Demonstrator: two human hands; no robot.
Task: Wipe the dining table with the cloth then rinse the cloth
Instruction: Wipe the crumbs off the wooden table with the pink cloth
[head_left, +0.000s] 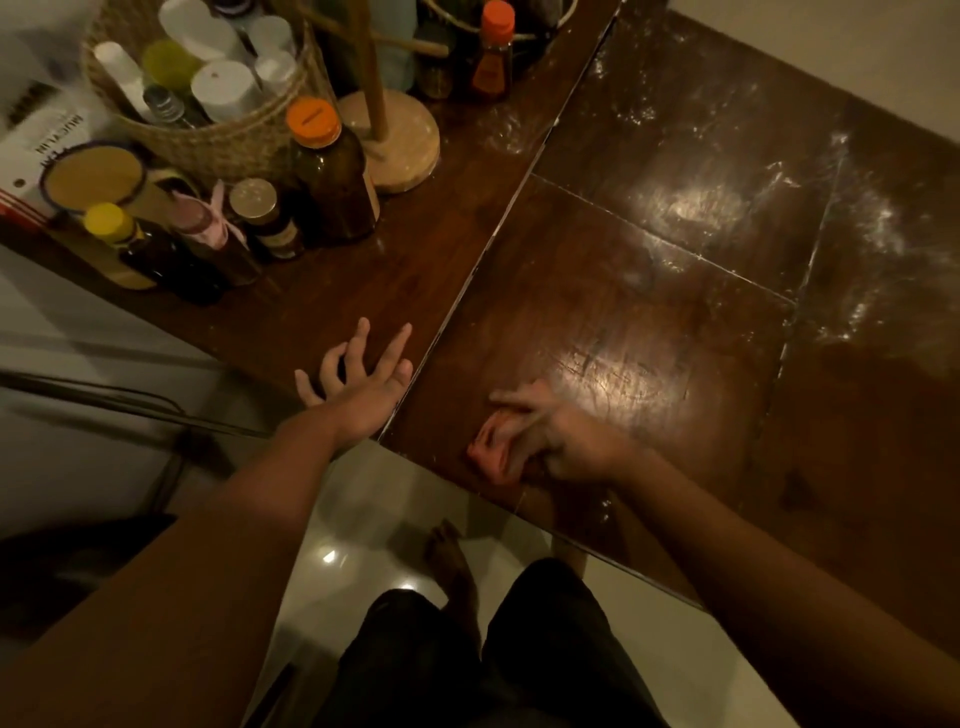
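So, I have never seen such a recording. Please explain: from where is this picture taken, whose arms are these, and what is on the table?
The camera sits on a person's head and looks down, so the arms are that person's own. The left hand rests open and flat on the dark wooden table. The right hand presses a pink cloth near the table's front edge. At the back left stand a woven basket of containers and some brown bottles. White streaks remain on the far right.

Cloth (491, 451) mostly hidden under blurred right hand (563, 439); basket (208, 140) cut off at top edge.
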